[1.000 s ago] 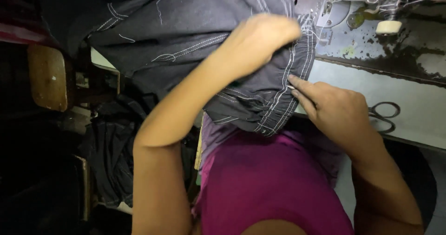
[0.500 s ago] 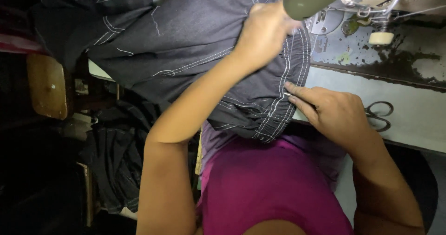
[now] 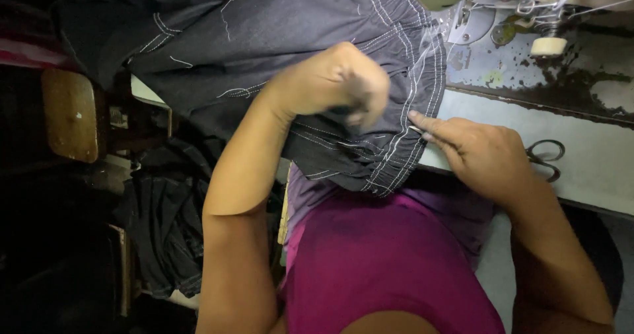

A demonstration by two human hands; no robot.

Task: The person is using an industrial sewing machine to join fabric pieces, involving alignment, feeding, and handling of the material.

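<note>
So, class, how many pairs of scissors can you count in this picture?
1. The scissors lie on the table, just beyond the right hand, which partly covers them. Others may be hidden under the garment.

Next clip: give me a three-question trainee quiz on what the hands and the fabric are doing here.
1. True or false: the left hand rests on the dark grey garment.
2. Which hand pinches the garment's stitched edge? A left, B right.
3. What tool lies on the table beyond the right hand?

Key: 1 true; 2 B; 3 scissors.
</note>
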